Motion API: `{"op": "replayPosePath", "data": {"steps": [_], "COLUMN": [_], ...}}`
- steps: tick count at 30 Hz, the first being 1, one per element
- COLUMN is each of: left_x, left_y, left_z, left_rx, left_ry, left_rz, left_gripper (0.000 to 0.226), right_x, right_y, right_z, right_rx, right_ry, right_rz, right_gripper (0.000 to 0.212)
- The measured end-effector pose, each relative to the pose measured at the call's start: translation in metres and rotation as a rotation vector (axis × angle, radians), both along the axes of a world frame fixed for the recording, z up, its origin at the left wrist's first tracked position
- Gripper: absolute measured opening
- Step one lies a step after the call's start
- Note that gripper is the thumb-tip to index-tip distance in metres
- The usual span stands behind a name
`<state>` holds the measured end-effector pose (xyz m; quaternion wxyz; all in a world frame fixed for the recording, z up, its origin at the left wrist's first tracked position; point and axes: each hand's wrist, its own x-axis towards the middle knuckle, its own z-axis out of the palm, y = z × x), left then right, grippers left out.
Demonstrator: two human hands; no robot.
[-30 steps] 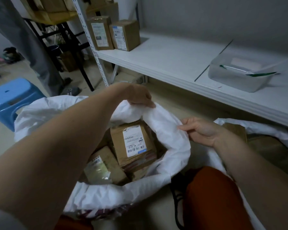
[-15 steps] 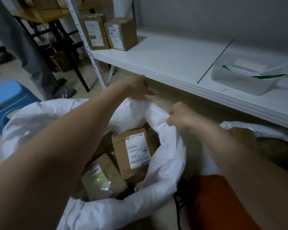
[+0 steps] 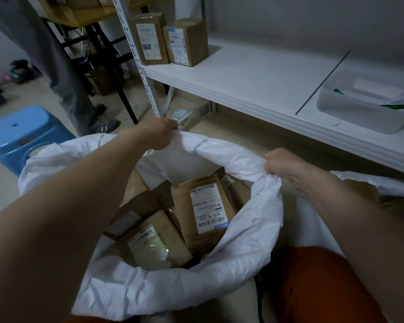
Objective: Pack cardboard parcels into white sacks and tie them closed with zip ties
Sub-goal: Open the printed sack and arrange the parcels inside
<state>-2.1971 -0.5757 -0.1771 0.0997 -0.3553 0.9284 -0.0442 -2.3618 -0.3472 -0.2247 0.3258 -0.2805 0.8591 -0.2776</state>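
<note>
A long white metal shelf (image 3: pixel 254 75) runs along the wall, and just below its front edge on the floor stands an open white woven sack (image 3: pixel 173 285) with brown cardboard parcels (image 3: pixel 203 210) inside. The left hand (image 3: pixel 160 134) and right hand (image 3: pixel 282 164) have their fingers closed on the sack's far rim, nearest the shelf.

Just below the right hand's grip, a small tag (image 3: pixel 226 181) reads "10", and the parcel label (image 3: pixel 209 209) shows "A210".
</note>
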Motion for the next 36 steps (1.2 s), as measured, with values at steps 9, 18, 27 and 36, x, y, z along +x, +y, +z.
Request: {"op": "replayPosePath", "data": {"steps": [9, 18, 27, 36], "left_x": [-0.019, 0.014, 0.021, 0.010], "left_y": [0.015, -0.009, 0.011, 0.004], "left_z": [0.027, 0.013, 0.001, 0.018], "left_rx": [0.377, 0.208, 0.371, 0.594], "left_ry": [0.282, 0.282, 0.150, 0.302], "left_rz": [0.050, 0.159, 0.120, 0.263], "left_gripper": [0.033, 0.022, 0.036, 0.042], "right_x": [0.083, 0.025, 0.013, 0.097], "right_y": [-0.052, -0.044, -0.042, -0.088], "right_z": [0.025, 0.021, 0.020, 0.023], "right_rx": [-0.036, -0.100, -0.033, -0.112], "right_ry": [0.942, 0.629, 0.623, 0.895], "right_rz": [0.369, 0.198, 0.093, 0.574], "right_gripper": [0.064, 0.029, 0.022, 0.030]}}
